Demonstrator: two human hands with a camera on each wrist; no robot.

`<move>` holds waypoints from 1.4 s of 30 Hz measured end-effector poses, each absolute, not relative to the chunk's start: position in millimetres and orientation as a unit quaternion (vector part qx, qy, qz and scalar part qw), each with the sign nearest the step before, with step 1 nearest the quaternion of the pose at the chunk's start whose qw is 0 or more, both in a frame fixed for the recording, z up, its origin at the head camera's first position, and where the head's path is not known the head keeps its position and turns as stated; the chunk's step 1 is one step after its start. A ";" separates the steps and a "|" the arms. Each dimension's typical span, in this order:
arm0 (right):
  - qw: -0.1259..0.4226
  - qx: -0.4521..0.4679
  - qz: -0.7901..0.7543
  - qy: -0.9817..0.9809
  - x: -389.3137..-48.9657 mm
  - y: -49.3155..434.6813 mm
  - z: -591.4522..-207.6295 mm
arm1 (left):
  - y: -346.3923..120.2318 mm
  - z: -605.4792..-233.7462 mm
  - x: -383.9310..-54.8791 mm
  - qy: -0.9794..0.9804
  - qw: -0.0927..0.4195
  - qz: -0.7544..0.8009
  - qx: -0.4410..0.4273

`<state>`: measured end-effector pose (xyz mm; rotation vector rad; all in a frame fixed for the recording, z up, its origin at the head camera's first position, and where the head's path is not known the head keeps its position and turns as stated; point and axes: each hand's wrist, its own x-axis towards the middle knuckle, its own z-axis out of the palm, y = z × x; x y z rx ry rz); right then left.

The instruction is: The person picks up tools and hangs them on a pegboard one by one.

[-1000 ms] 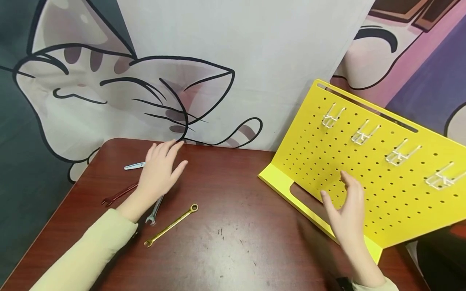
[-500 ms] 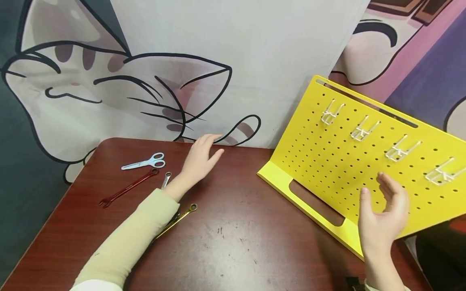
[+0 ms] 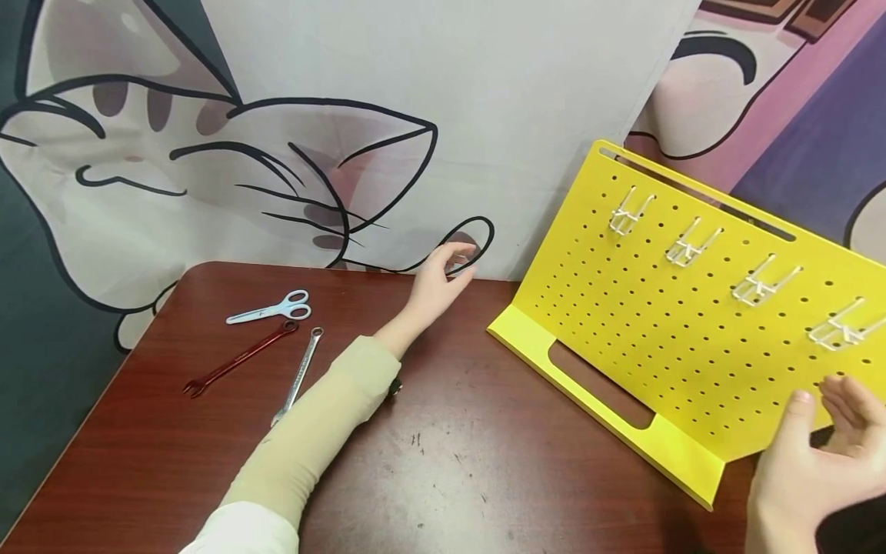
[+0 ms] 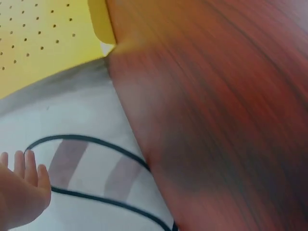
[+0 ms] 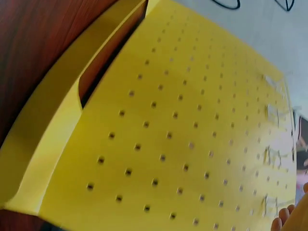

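Note:
My left hand (image 3: 438,286) hovers over the table's back edge, left of the yellow pegboard (image 3: 651,346). Its fingers are relaxed and hold nothing; in the left wrist view the hand (image 4: 24,195) shows at the lower left. Near the pegboard's lower right corner is my right hand (image 3: 817,469), thumb and fingers apart with nothing between them. Only its fingertips (image 5: 284,216) show in the right wrist view. The pegboard stands tilted back on its folded base and carries several white wire hooks (image 3: 685,252) along its upper part.
At the table's (image 3: 484,431) left lie light blue scissors (image 3: 277,309), a red wrench (image 3: 242,358) and a silver wrench (image 3: 302,373), partly under the left sleeve (image 3: 332,415) in this view. A wall cloth (image 3: 526,100) with a cartoon cat hangs right behind the table.
My left hand has moved right from above the tools towards the pegboard. My right hand has shifted right and nearer from in front of the pegboard. The gold wrench is now hidden behind the left forearm.

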<state>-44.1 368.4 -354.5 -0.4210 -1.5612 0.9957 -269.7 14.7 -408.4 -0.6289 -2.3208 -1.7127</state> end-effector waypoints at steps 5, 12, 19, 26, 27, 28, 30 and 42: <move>0.566 -0.269 0.473 -0.619 -33.5 383.9 -353.9 | 34.6 -408.7 -275.7 -0.745 0.036 -0.634 -0.204; 0.531 -0.353 0.561 -0.527 -24.0 393.4 -351.0 | 65.7 -407.9 -285.2 -0.675 -0.055 -0.717 -0.166; 0.525 -0.384 0.525 -0.549 -24.9 401.7 -365.9 | 95.0 -407.1 -290.9 -0.684 -0.088 -0.703 -0.174; 0.531 -0.357 0.518 -0.568 -31.5 411.7 -383.3 | 113.1 -404.6 -291.7 -0.704 -0.082 -0.683 -0.178; 0.527 -0.358 0.515 -0.573 -31.6 412.0 -385.2 | 114.5 -404.1 -291.8 -0.707 -0.082 -0.679 -0.177; 0.520 -0.363 0.507 -0.583 -32.0 412.8 -386.9 | 116.0 -403.4 -291.9 -0.709 -0.083 -0.678 -0.175; 0.512 -0.365 0.505 -0.591 -32.4 414.9 -390.5 | 118.3 -402.4 -292.1 -0.712 -0.083 -0.676 -0.172; 0.503 -0.370 0.486 -0.611 -39.1 433.7 -411.5 | 124.7 -407.4 -289.1 -0.722 -0.061 -0.672 -0.152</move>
